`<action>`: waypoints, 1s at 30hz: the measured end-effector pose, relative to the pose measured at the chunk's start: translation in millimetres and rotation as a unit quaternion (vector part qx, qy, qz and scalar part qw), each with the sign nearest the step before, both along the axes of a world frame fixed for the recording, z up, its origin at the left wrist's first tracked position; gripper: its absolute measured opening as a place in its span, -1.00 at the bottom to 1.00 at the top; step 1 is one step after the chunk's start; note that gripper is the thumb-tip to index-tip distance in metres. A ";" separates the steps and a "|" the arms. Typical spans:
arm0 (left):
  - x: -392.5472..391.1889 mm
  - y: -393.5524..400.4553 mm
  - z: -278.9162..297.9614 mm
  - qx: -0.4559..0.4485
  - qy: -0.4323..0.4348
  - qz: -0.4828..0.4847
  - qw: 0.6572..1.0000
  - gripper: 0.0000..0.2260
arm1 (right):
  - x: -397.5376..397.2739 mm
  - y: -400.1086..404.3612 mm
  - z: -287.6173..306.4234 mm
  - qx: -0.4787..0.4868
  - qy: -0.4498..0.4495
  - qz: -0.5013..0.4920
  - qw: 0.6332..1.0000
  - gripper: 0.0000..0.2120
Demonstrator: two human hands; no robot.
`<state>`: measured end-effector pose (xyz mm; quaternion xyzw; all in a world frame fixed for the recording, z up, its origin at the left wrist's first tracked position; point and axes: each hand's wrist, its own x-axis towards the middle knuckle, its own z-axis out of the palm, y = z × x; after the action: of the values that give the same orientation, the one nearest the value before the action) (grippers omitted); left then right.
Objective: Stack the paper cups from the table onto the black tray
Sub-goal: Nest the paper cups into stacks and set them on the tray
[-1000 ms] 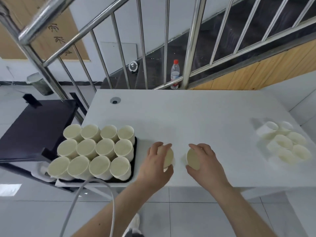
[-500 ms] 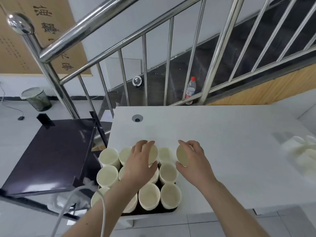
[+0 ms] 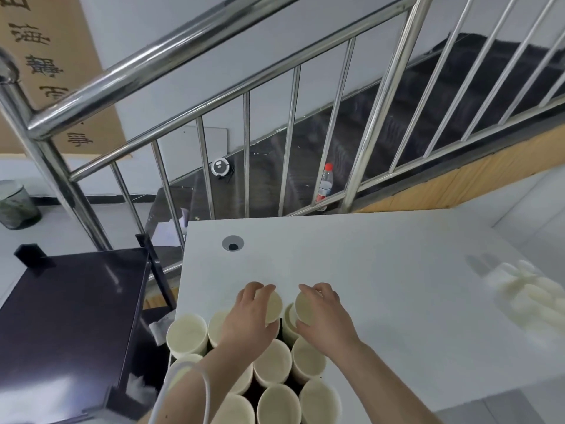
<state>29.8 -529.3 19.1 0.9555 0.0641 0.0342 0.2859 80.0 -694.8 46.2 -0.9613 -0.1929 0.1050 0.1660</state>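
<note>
Two hands over the tray stacks, one paper cup in each. left hand (image 3: 249, 321) has fingers curled over the top of a cup (image 3: 273, 306), thumb side hidden, cup tipped so its round face points right. right hand (image 3: 325, 315) grips the second cup (image 3: 304, 308) the same way, fingers curled round its far rim, thumb under near side, face pointing left. Both held cups sit above the back row of cups, near the table's (image 3: 382, 270) left front corner; they're just beside each other, a narrow gap between, can't tell if either touches the stack below. Upright cup stacks (image 3: 273, 361) packed in rows on the black tray (image 3: 293, 385), of which only dark slivers show between the cups; tray sits at the table's left front corner, running off the bottom of frame. More loose cups (image 3: 526, 293) near the right edge of the table, blurred, count not readable. Round cable hole (image 3: 233, 243) near the table's back left corner. White cable (image 3: 201, 384) crosses the left forearm. Black stand (image 3: 67, 316) left of the table, steel railing (image 3: 214, 96) behind it, red-capped bottle (image 3: 324, 185) on the stairs beyond the back edge, bin (image 3: 15, 206) far left on the floor.
</note>
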 end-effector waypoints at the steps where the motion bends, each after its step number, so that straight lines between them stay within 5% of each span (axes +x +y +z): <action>1: 1.4 0.9 -1.0 -0.003 -0.007 0.001 1.000 -0.44 | 1.0 2.1 -1.1 0.001 0.003 0.003 1.000 -0.35; 8: 1.5 1.0 -7.4 0.002 -0.030 0.008 0.999 -0.44 | 6.0 8.7 -8.1 -0.010 0.013 0.015 1.000 -0.34; 18: 3.0 -6.1 -11.3 0.155 0.110 0.004 0.982 -0.36 | 10.6 6.4 -23.1 -0.030 0.039 0.025 0.998 -0.32; 30: 0.1 -8.3 -20.9 0.101 0.092 -0.003 0.991 -0.53 | 6.8 3.4 -39.2 -0.006 0.042 0.008 0.999 -0.51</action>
<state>29.9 -537.6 -1.8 0.9787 0.0832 -0.0484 0.1811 86.8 -691.3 7.1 -0.9555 -0.1929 0.1474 0.1676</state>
